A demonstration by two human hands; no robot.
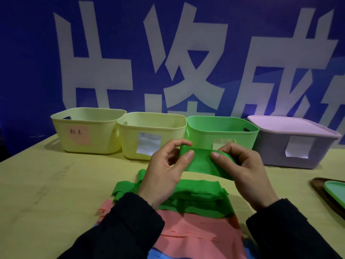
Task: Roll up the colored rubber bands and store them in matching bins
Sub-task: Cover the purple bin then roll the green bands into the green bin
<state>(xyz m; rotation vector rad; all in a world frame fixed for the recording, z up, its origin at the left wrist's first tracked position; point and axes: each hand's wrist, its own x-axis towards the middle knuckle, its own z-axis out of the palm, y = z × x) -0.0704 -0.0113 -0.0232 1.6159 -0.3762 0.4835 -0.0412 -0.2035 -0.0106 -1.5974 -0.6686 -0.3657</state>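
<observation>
A green rubber band [202, 161] is stretched between my two hands above the table, partly rolled at its top edge. My left hand [166, 171] pinches its left end and my right hand [244, 169] grips its right end. Its loose tail [199, 199] lies folded on the table below, over a pink band [197, 234] and a blue band [160, 255]. Four bins line the back: a yellow bin with a pink label [85, 131], a yellow bin with a white label [149, 135], a green bin [222, 133] just behind my hands, and a lidded purple bin [293, 143].
A green lid on a dark tray [332, 191] lies at the right edge. The yellow tabletop [56, 184] stretches to the left. A blue banner with large white characters [168, 53] hangs close behind the bins.
</observation>
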